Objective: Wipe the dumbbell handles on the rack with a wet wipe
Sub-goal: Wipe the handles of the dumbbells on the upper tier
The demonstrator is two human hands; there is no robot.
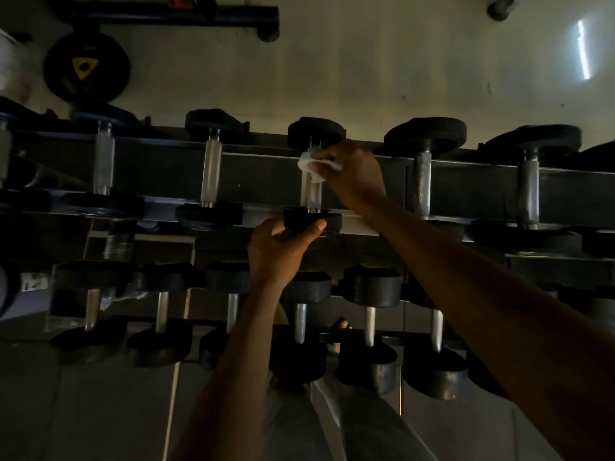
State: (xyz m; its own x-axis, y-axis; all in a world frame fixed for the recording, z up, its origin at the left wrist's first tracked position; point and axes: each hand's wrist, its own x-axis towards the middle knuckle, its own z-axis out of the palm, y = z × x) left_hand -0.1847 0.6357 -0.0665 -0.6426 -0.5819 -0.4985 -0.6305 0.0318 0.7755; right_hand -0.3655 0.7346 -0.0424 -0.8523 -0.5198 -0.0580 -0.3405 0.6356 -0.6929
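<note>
A dark two-tier rack [366, 181] carries rows of black dumbbells with silver handles. My right hand [352, 174] grips a crumpled white wet wipe [307, 164] around the upper part of the middle dumbbell's handle [312, 197] on the top tier. My left hand [276, 251] holds the near black head [312, 221] of that same dumbbell, thumb on its right side. The far head [316, 131] sits behind the wipe.
Neighbouring handles stand left [211, 171] and right [422, 184] on the top tier. Several smaller dumbbells [369, 314] fill the lower tier. A weight plate with a yellow centre [86, 69] lies on the pale floor behind the rack. My foot [339, 331] shows below.
</note>
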